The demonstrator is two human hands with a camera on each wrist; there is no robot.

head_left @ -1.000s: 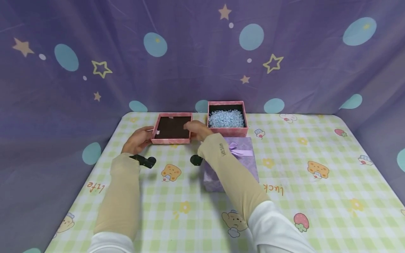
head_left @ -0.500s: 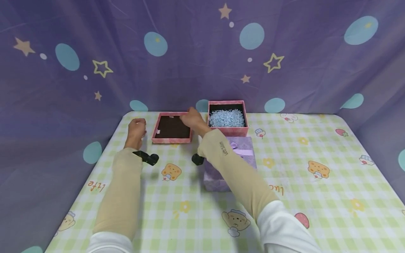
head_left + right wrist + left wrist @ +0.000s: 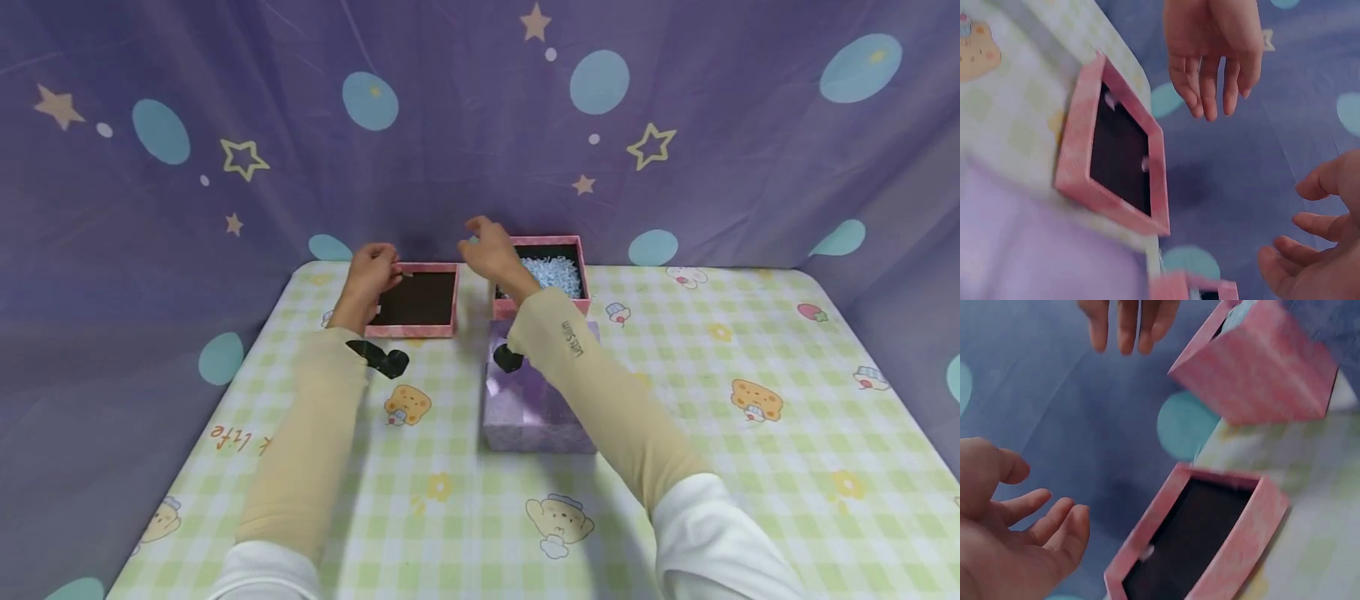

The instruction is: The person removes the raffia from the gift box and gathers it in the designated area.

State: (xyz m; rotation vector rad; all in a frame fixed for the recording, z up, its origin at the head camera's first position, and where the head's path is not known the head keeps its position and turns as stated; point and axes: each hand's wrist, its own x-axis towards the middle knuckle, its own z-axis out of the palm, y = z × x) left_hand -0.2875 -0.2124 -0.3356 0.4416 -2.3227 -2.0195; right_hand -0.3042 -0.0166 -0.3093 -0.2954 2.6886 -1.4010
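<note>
A shallow pink lid (image 3: 414, 300) lies upside down on the table, its dark inside facing up. My left hand (image 3: 375, 265) hovers at its far-left corner, fingers relaxed and holding nothing (image 3: 1022, 531). My right hand (image 3: 489, 243) is raised between the lid and the open pink box (image 3: 542, 310), fingers spread and empty (image 3: 1313, 240). The box holds pale blue shredded paper (image 3: 553, 272). The lid (image 3: 1204, 544) and the box (image 3: 1260, 369) both show in the left wrist view. A closed purple gift box (image 3: 534, 398) stands in front of the pink box, under my right forearm.
The table carries a green checked cloth (image 3: 750, 467) printed with bears and strawberries. A purple curtain (image 3: 450, 125) with stars and dots closes the back and both sides, right behind the boxes. The purple box (image 3: 1035, 250) sits close beside the lid (image 3: 1116, 156).
Both hands have let go of the pink lid, which now rests on the table. The left hand moved to its far-left corner; the right hand rose and shifted right, toward the pink box.
</note>
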